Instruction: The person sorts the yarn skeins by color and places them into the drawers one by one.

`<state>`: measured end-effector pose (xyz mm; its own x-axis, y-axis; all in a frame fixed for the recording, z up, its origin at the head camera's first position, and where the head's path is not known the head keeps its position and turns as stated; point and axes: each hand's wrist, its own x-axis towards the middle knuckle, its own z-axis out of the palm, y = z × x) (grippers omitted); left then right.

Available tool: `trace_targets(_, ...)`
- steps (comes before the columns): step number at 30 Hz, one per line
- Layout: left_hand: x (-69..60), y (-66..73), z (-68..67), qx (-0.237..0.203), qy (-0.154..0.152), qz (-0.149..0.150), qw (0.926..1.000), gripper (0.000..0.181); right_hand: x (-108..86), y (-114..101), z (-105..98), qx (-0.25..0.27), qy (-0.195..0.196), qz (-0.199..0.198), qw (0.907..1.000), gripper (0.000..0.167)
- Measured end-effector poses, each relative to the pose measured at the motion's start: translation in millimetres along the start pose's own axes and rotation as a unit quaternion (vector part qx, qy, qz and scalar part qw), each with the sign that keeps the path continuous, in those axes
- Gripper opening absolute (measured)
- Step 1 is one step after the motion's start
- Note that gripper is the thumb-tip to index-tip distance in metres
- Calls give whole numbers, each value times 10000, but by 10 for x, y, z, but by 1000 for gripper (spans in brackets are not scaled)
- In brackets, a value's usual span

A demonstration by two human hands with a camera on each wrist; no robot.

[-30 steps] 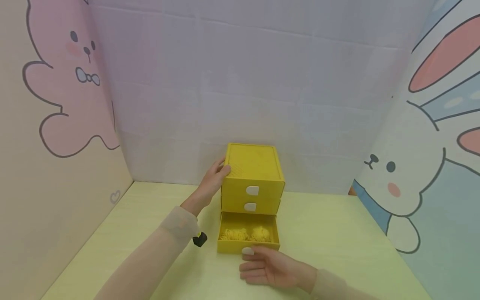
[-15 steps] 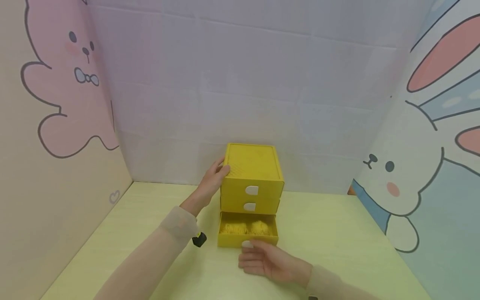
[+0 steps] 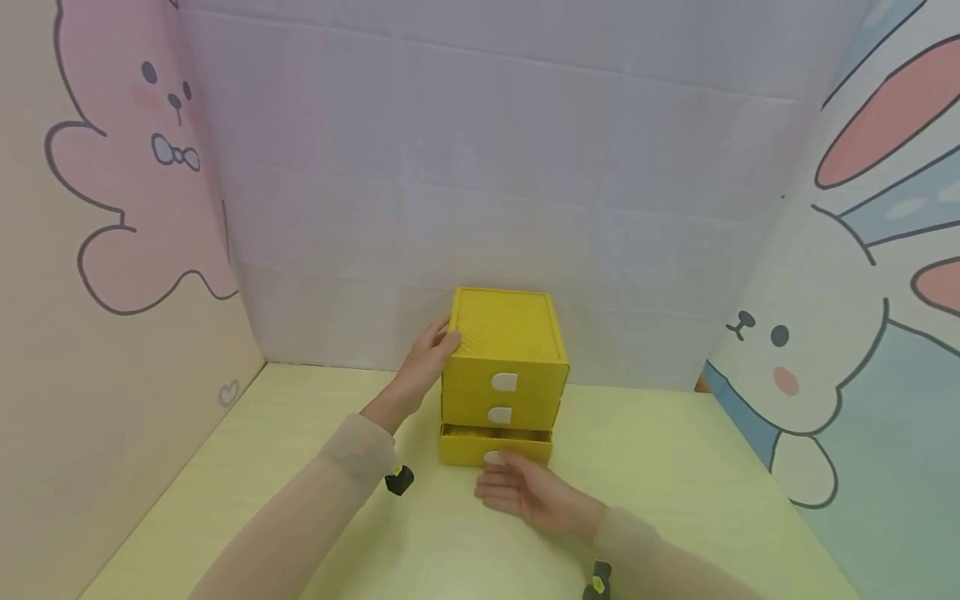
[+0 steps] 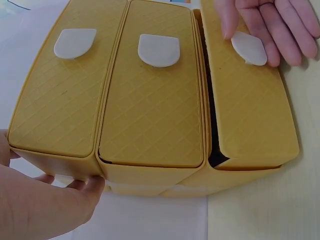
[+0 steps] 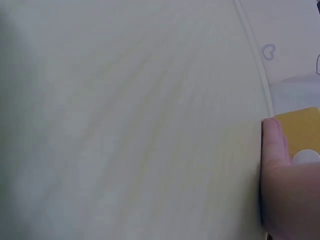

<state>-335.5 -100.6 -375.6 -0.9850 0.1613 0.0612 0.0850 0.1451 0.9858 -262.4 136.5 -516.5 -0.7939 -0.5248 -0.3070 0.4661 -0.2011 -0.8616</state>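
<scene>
A yellow drawer cabinet [image 3: 506, 325] stands near the back wall, with three stacked drawers bearing white tab handles. My left hand [image 3: 423, 367] holds its upper left edge, thumb on top and fingers along the side. The bottom drawer [image 3: 457, 450] sticks out a little; only a narrow slot shows above its front. At that drawer's white handle [image 4: 249, 48], my right hand [image 3: 536, 492] has thumb and index finger on either side of the tab, the other fingers extended below. In the right wrist view the right hand [image 5: 285, 175] lies at the edge, partly cut off.
The pale yellow tabletop [image 3: 637, 467] spreads around the cabinet. Behind it hangs a white cloth wall [image 3: 510, 167]. A pink bear panel [image 3: 150, 183] borders the left side and a rabbit panel [image 3: 825, 333] the right.
The bottom drawer has slid inward, away from me, and the yellow stringy bundles inside are now out of sight. My right hand has moved forward with it; the left hand stays put.
</scene>
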Motion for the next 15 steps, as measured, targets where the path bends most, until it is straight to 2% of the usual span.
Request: trace_targets(15,14,15,2,-34,-30,-37,10000,64,170,-80,-37,119,259,-189,9994,64)
